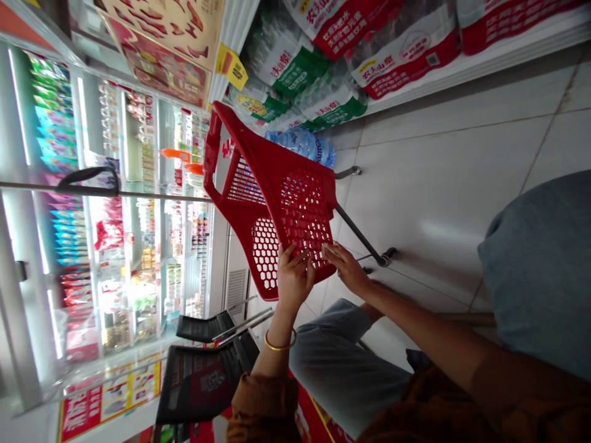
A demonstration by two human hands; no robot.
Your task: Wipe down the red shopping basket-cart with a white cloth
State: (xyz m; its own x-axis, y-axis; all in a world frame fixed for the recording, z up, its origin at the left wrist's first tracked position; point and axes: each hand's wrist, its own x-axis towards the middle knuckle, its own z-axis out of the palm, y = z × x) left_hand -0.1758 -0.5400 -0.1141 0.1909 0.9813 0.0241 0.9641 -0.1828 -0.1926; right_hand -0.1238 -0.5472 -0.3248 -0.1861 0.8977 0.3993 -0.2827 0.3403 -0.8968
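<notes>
Left hand (294,278) and right hand (347,268): both grips clamped on the lower mesh edge of a red shopping-trolley basket (295,209). Basket stands tilted, just beside the bottled-water shelf (508,50).

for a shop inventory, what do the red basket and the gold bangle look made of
The red shopping basket looks like moulded plastic: a uniform red with a slight sheen, and honeycomb holes formed in its walls. The gold bangle looks like polished metal, given its smooth, bright shine, though it could be plated.
</notes>
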